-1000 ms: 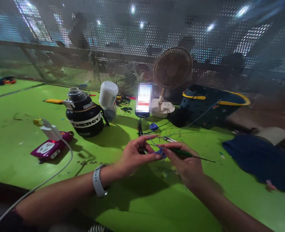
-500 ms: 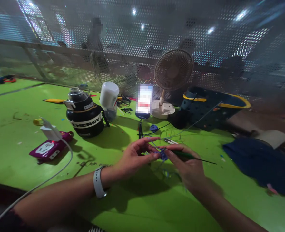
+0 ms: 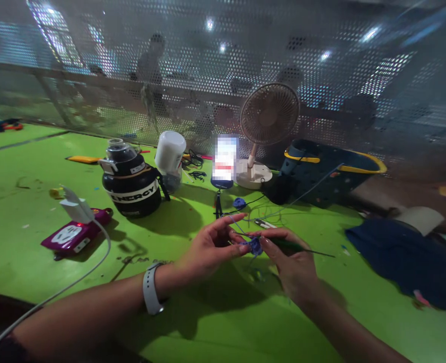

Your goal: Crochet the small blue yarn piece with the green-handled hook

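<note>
1. Head cam: left hand (image 3: pixel 211 247) pinching the purple crochet piece (image 3: pixel 256 246), yarn over its fingers.
2. Right hand (image 3: pixel 296 264) grips a green-handled hook (image 3: pixel 289 245), tip kinda blurry, probably at the stitches.

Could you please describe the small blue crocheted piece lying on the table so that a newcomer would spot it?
On the bright green table, find the pale round desk fan. Nearer the camera and left of its base lies the small violet-blue crocheted piece. Unlike the similar blue piece in the hands, it lies untouched.
</note>
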A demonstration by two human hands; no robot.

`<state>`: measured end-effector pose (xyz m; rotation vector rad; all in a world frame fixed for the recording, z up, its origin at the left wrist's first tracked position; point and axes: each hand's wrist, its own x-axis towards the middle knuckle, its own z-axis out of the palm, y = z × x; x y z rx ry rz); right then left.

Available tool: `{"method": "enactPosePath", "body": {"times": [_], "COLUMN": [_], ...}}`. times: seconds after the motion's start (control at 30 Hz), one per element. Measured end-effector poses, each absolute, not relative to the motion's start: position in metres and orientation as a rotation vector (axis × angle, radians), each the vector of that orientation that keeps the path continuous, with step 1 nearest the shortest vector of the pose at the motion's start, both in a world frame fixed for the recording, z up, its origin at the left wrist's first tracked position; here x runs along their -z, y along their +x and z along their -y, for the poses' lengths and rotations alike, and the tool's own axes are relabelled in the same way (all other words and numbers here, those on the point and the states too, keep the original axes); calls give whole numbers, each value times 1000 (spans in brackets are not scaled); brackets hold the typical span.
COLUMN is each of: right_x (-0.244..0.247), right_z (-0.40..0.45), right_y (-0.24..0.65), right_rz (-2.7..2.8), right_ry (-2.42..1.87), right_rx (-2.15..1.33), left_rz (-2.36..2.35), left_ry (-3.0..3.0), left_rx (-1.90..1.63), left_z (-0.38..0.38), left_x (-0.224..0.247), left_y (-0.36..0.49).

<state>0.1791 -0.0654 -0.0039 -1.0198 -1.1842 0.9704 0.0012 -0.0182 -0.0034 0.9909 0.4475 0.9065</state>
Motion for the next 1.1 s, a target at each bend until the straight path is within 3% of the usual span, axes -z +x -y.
{"method": "enactPosePath", "body": {"times": [0.5, 1.1], "right_x": [-5, -13], "right_z": [58, 53], "right_y": [180, 201], "right_rz": [992, 1198], "right_ry": [-959, -869], "right_rx": [-1143, -1361], "left_rz": [-456, -328], "left_ry": [993, 1261], "left_rx": [-838, -706], "left_z": [7, -10], "left_x": [-1, -7], "left_y": [-3, -15]}}
